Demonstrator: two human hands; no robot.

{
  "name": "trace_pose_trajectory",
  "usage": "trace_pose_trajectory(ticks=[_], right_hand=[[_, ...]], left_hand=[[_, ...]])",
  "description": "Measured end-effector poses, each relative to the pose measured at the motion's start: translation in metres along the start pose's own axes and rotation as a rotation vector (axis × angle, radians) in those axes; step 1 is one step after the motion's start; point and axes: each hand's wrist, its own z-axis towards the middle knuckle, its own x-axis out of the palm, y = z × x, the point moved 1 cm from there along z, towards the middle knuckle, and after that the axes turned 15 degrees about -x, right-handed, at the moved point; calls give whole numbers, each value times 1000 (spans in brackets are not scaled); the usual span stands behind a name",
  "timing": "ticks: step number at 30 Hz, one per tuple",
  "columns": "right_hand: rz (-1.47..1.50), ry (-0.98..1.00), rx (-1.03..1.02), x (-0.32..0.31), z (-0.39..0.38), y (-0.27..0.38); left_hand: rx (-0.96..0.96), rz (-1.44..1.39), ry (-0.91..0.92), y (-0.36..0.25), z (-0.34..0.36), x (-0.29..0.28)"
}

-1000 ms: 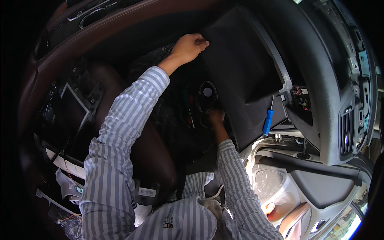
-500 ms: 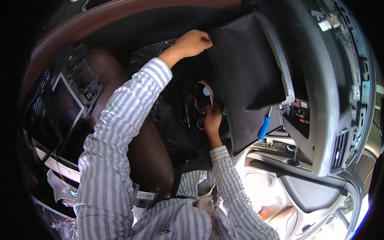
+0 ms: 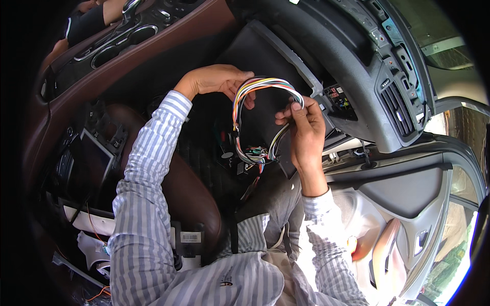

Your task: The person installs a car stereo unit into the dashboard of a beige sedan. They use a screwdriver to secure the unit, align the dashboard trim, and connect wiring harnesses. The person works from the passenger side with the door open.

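A looped wiring harness [image 3: 275,81] of many coloured wires hangs in front of me between both hands. My right hand [image 3: 308,133] is closed on the right side of the loop, thumb and fingers pinching the wires. At the upper left of the loop, my left hand [image 3: 217,80] has its fingers curled behind the wires and its thumb near their top; its grip is partly hidden. Small connectors and more wire ends [image 3: 255,155] dangle at the bottom of the loop, above the dark footwell.
Behind the harness hangs the lowered black glovebox [image 3: 255,56], with a fuse box [image 3: 339,99] beside it. A brown leather seat [image 3: 191,188] is to the left, an opened door [image 3: 393,199] to the right. Another person's limb [image 3: 113,11] shows beyond the centre console [image 3: 145,34].
My left hand has come off the glovebox edge and onto the harness. My right hand has lifted the harness out of the footwell. The view has shifted, and the blue screwdriver no longer shows.
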Motion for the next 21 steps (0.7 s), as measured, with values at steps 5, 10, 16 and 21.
trace_pose_trajectory(ticks=[5,10,16,21], right_hand=[[62,55,-79,25,43,47],[121,105,-133,48,83,63],[-7,322,-58,56,86,25],[-125,317,89,44,33,-31]], left_hand=[[291,-23,279,-28,-9,26],[617,-195,193,-72,-46,55],[782,-487,186,-103,-90,58],[862,-601,203,-105,-103,49]])
